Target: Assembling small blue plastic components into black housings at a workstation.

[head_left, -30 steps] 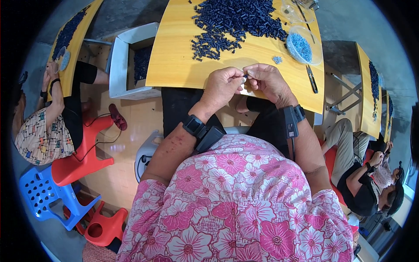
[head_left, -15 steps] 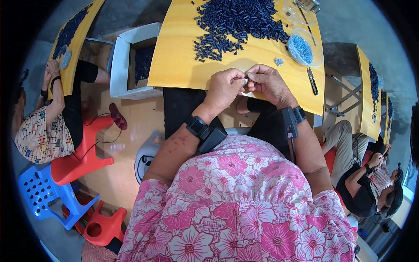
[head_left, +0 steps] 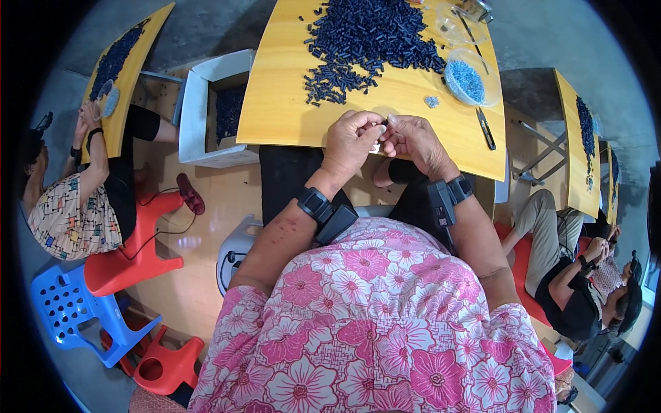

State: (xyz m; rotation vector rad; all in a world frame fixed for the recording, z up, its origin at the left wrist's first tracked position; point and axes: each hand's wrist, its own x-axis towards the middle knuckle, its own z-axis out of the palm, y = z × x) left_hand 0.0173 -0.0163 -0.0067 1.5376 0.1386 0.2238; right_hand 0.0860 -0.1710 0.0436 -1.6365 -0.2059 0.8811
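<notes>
Above the near edge of the yellow table, my two hands meet with their fingertips almost touching. My left hand (head_left: pixel 351 143) is closed in a pinch around a small black cylindrical piece (head_left: pixel 384 122), mostly covered by the fingers. Right against it, my right hand (head_left: pixel 417 143) has thumb and forefinger pressed together; what they hold, if anything, is too small to make out. Beyond the hands lies a large heap of short black cylindrical pieces (head_left: pixel 375 34). A clear round tub (head_left: pixel 449 81) of tiny light-blue parts (head_left: pixel 466 80) stands to the right, with a small pile of similar parts (head_left: pixel 432 102) beside it.
Black-handled snips (head_left: pixel 486 129) lie near the right side of the table (head_left: pixel 275 103). Farther back is a clear lid-like dish (head_left: pixel 447 27). A white box (head_left: pixel 196 131) with dark pieces inside stands to the left. Other people work at tables on both sides.
My view has shifted slightly. Both hands stay together at the table edge, and the right fingers have changed their hold a little beside the small black piece.
</notes>
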